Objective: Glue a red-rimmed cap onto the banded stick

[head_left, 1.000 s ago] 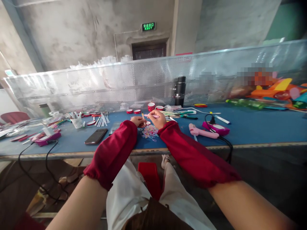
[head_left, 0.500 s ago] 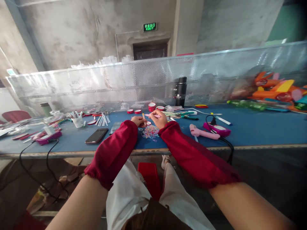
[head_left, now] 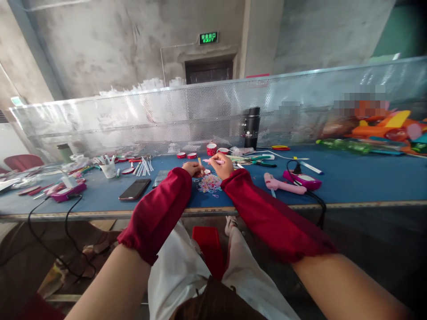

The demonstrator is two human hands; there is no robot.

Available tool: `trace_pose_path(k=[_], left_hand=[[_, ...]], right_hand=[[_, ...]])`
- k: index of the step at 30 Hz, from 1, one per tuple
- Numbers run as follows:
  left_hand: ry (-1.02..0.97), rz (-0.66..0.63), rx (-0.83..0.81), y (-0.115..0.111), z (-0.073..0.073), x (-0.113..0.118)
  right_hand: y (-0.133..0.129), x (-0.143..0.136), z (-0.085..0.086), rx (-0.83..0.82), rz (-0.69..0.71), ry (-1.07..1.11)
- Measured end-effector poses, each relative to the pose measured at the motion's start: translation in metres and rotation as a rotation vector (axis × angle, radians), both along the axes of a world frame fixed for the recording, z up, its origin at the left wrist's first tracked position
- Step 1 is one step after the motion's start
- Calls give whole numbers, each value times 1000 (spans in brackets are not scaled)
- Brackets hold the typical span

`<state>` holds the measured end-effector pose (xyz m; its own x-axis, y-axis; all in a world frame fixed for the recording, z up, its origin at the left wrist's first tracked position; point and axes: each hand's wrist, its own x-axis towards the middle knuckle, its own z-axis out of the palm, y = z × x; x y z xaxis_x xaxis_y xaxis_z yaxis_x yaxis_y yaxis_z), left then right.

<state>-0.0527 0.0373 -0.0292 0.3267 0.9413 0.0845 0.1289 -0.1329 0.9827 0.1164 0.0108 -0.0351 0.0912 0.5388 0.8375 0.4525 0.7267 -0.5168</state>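
My left hand [head_left: 193, 169] is closed round a thin yellowish stick [head_left: 199, 162] that stands nearly upright. A pink pen [head_left: 213, 161] is pinched in my right hand [head_left: 223, 165], its tip pointing left toward the stick. Beneath both hands lies a pile of small pastel loops [head_left: 210, 183] on the blue table [head_left: 240, 195]. A small round red-rimmed piece [head_left: 207, 172] sits just above the pile, between the hands. Behind my hands stand red-and-white round stacks [head_left: 211, 149].
On the left are a phone [head_left: 134, 190], a white cup of sticks [head_left: 108, 169] and a purple device [head_left: 68, 191]. A pink glue gun [head_left: 285, 184], green-handled pliers [head_left: 262, 161] and a black bottle [head_left: 252, 128] are on the right. A mesh partition [head_left: 187, 115] runs behind.
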Motion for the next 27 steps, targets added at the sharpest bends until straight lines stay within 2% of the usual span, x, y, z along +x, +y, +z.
trace_pose_path(k=[7, 15, 21, 27], left_hand=[[10, -2, -5, 1, -2, 1], [10, 8, -4, 0, 0, 0], [1, 3, 0, 3, -4, -1], [52, 8, 17, 2, -7, -1]], right_hand=[[-4, -3, 0, 5, 54, -71], [0, 0, -1, 14, -15, -20], [-6, -2, 1, -20, 44, -46], [-8, -3, 1, -12, 18, -78]])
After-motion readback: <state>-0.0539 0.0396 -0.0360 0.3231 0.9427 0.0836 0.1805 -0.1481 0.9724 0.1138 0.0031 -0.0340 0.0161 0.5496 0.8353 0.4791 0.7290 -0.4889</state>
